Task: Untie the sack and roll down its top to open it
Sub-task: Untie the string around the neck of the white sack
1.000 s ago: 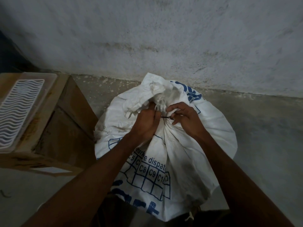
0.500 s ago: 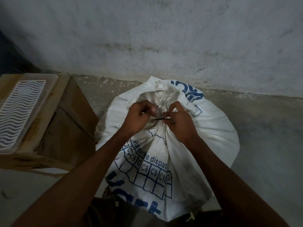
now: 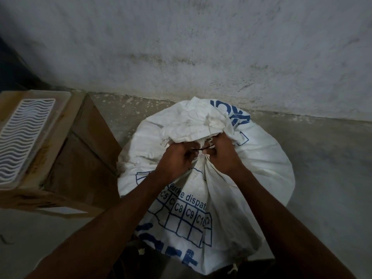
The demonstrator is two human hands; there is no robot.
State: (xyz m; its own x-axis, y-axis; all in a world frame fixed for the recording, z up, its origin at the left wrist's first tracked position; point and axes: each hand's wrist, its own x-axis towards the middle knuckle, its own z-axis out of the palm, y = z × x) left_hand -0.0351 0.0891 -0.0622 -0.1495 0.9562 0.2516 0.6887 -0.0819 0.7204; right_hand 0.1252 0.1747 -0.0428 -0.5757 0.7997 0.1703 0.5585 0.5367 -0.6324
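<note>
Nearest the camera, two bare forearms are reaching forward over the white sack (image 3: 251, 178), which is standing full on the concrete floor (image 3: 326, 158) right in front of the person, its lower face printed with a blue grid of boxes and letters. Just beyond the wrists, both hands are meeting at the gathered neck of the sack. The left hand (image 3: 177, 159) is curling its fingers in at the neck and appears to be pinching one end of the thin dark tie (image 3: 203, 149); the right hand (image 3: 224, 156) is curling in from the other side, and looks to be pinching the other end, though its fingertips are hidden in the folds. The tie is showing as a short dark strand between the two hands, and is seemingly wrapped around the bunched cloth.

Judging by this, the untying step is in hand and not finished: the neck is cinched, and the loose top of the sack is flopping in crumpled folds beyond the knuckles. The next move probably calls for working the knot loose with the fingertips and drawing the tie off the neck, then spreading the mouth and rolling the rim down and outward.

Off to the left, a cardboard box (image 3: 76, 158) is sitting beside the sack with a pale tray (image 3: 24, 135) on top. Farthest back, a stained wall (image 3: 201, 47) is meeting the floor.
</note>
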